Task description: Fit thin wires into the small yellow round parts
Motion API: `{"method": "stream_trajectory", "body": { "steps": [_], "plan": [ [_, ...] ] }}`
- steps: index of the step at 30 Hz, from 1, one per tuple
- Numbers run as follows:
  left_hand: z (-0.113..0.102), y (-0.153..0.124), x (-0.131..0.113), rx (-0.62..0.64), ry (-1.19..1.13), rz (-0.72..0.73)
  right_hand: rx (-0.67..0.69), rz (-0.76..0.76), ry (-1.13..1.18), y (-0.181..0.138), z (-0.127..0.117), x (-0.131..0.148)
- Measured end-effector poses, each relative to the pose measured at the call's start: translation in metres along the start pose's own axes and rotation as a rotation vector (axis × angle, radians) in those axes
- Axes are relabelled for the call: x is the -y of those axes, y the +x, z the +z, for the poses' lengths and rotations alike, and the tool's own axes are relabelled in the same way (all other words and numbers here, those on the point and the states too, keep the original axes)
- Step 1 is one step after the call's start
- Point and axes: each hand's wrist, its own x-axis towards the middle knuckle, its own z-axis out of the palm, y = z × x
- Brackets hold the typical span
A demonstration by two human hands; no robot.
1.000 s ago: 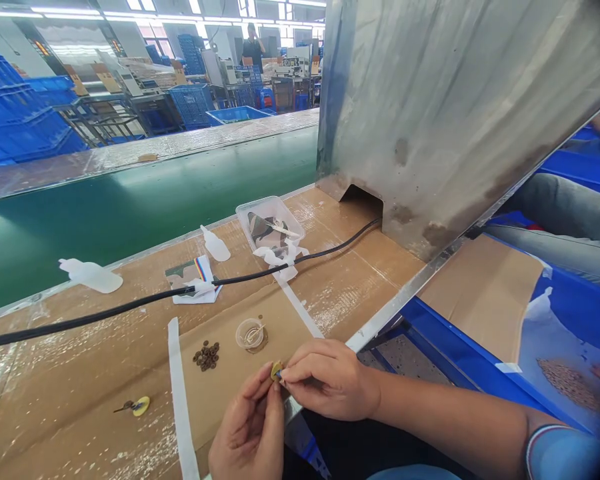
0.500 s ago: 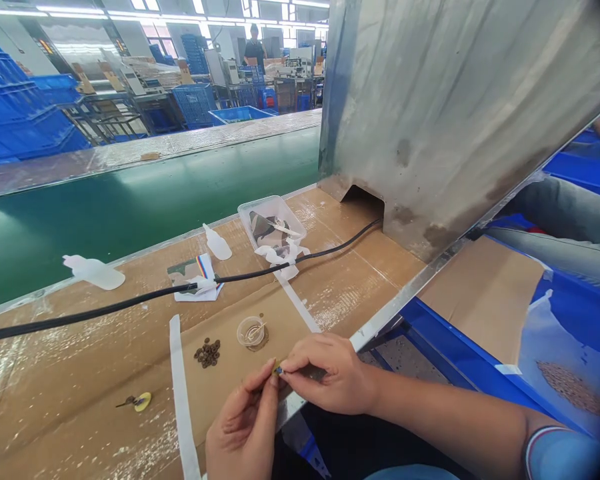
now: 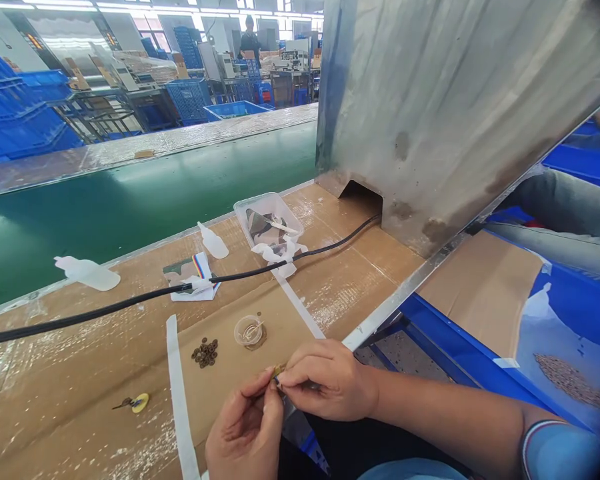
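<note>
My left hand [image 3: 247,420] and my right hand [image 3: 325,379] meet over the near edge of the bench, fingertips pinched together on a tiny yellowish and blue piece [image 3: 277,375]. Fingers cover most of it, so its kind is unclear. Left of the hands, on brown paper, lies a pile of small dark ring-shaped pieces [image 3: 206,352]. Beside the pile stands a small clear round cup [image 3: 249,331] with thin pale sticks in it. Farther left, a round yellow piece [image 3: 140,403] lies with a dark thin part next to it.
A black cable [image 3: 115,307] crosses the bench to an opening in the tall metal panel [image 3: 430,120]. Behind are white squeeze bottles [image 3: 93,273], a patterned cloth piece [image 3: 180,270] and a clear plastic box [image 3: 293,217]. A green conveyor [image 3: 180,180] runs beyond. Another person's leg [image 3: 565,247] shows right.
My hands stay pinched together on the small piece, with the fingertips slightly lower and closer together. The whole view has shifted a little.
</note>
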Motion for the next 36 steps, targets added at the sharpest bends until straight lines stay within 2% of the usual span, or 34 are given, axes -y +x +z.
{"method": "stream_trajectory", "body": {
  "steps": [10, 21, 26, 30, 36],
  "plan": [
    [-0.0013, 0.0031, 0.0028, 0.026, 0.006, 0.000, -0.006, 0.028, 0.024, -0.0010, 0.0010, 0.0001],
    [-0.0010, 0.0006, 0.0016, 0.083, -0.011, -0.049, 0.016, 0.125, 0.082, 0.0044, -0.0018, 0.0016],
    [0.0049, -0.0045, -0.0011, 0.013, -0.103, -0.050, 0.024, 0.137, 0.084, 0.0043, -0.0029, 0.0017],
    [0.0027, -0.0030, 0.0004, 0.058, -0.088, -0.073, 0.022, 0.145, 0.082, 0.0037, -0.0029, 0.0023],
    [-0.0032, 0.0028, 0.0027, 0.115, -0.129, -0.133, 0.000, 0.289, 0.126, 0.0085, -0.0059, 0.0052]
  ]
}}
